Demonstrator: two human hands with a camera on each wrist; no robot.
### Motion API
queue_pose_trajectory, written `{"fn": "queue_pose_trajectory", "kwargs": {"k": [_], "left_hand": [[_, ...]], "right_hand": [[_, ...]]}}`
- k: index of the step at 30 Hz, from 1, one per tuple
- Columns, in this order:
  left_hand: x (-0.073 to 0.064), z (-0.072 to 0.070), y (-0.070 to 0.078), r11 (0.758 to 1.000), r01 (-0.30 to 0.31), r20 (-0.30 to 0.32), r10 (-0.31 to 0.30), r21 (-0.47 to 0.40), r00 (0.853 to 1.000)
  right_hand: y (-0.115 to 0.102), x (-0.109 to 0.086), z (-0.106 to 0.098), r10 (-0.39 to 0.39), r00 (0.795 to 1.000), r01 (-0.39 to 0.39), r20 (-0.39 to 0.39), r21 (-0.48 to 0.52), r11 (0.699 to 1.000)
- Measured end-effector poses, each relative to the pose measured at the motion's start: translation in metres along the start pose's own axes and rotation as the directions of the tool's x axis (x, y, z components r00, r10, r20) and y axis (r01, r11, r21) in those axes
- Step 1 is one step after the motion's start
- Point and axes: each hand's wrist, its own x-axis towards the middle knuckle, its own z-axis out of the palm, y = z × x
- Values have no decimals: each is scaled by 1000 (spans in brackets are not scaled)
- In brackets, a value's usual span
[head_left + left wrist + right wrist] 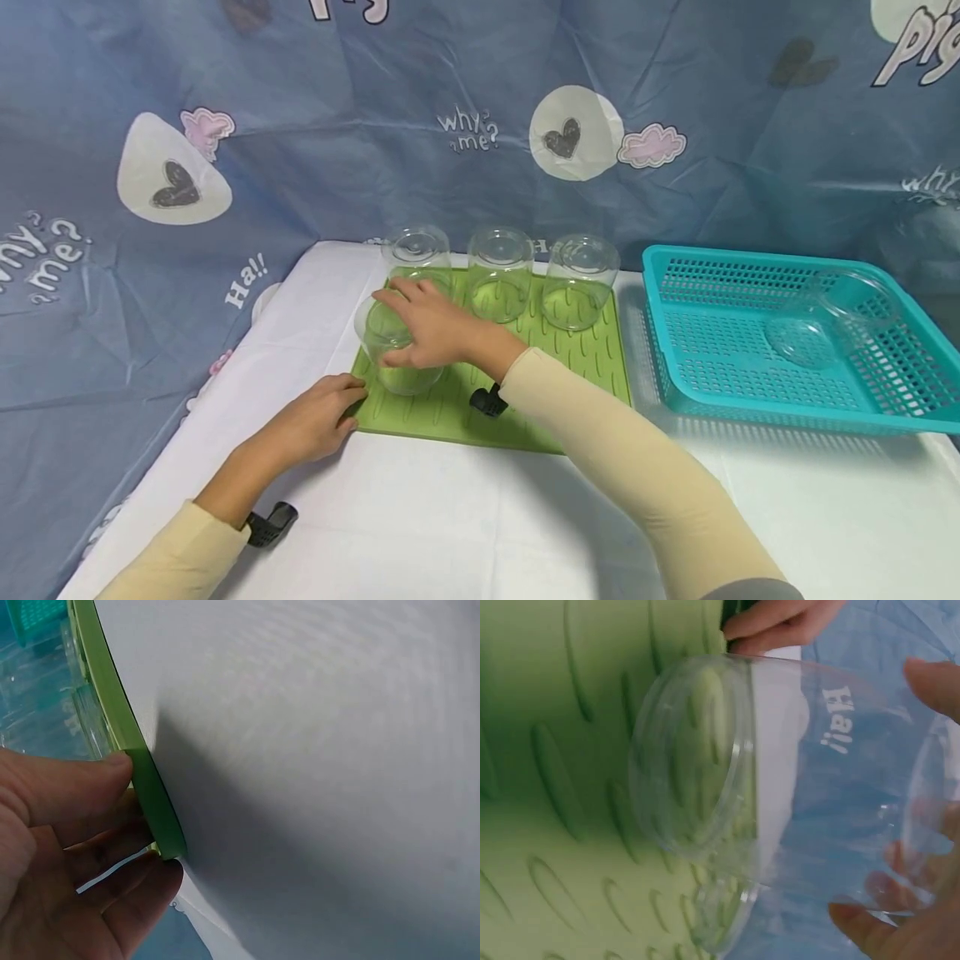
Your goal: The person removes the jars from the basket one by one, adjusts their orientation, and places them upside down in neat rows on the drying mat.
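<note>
A green ridged mat point(465, 412) lies on the table. My right hand point(435, 329) grips a clear, wide jar point(780, 772) near its upper end, thumb on one side and fingers on the other. The jar's lower rim is at the mat's front left; whether it touches cannot be told. Three more clear jars point(501, 287) stand upside down in a row along the mat's back. At the mat's front left corner my left hand point(318, 417) holds the edge, its thumb point(105, 776) on one side and fingers round the corner.
To the right stands a turquoise plastic basket point(765, 408) with a clear jar point(802, 342) inside. White cloth point(420, 517) covers the table. A blue printed curtain point(375, 150) hangs behind and at the left. Black wrist mounts point(272, 525) stick out below both wrists.
</note>
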Motion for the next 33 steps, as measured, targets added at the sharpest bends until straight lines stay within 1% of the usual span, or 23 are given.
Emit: {"fn": "queue_pose_trajectory", "kwargs": {"k": [4, 7, 9, 15, 18, 22, 24, 27, 28, 33], "left_hand": [[2, 2, 0, 1000, -4, -10, 4, 8, 1000], [1, 2, -1, 1000, -6, -16, 6, 20, 1000], [1, 3, -1, 1000, 0, -13, 1, 25, 1000], [1, 2, 0, 1000, 26, 4, -26, 12, 1000], [1, 2, 2, 1000, 25, 4, -25, 3, 1000], [0, 1, 1, 1000, 18, 5, -18, -14, 1000], [-1, 1, 0, 1000, 14, 4, -14, -24, 1000], [-2, 1, -2, 1000, 8, -6, -8, -29, 1000], [-4, 2, -2, 999, 11, -9, -11, -31, 1000], [-1, 2, 0, 999, 12, -8, -12, -32, 1000]], "right_hand": [[4, 0, 9, -20, 998, 23, -62, 56, 998], [3, 1, 13, -18, 995, 26, -94, 74, 997], [2, 2, 14, -15, 994, 22, -105, 67, 998], [3, 3, 14, 7, 993, -7, -117, -5, 1000], [4, 2, 13, 14, 994, -13, -112, 6, 1000], [4, -1, 10, -4, 994, 7, -107, 23, 1000], [4, -6, 7, -20, 993, 23, -118, 26, 999], [1, -18, -1, -32, 990, 32, -136, -4, 999], [0, -22, -3, -40, 990, 38, -135, -19, 999], [-3, -51, -17, -83, 991, 71, -106, -117, 991]]}}
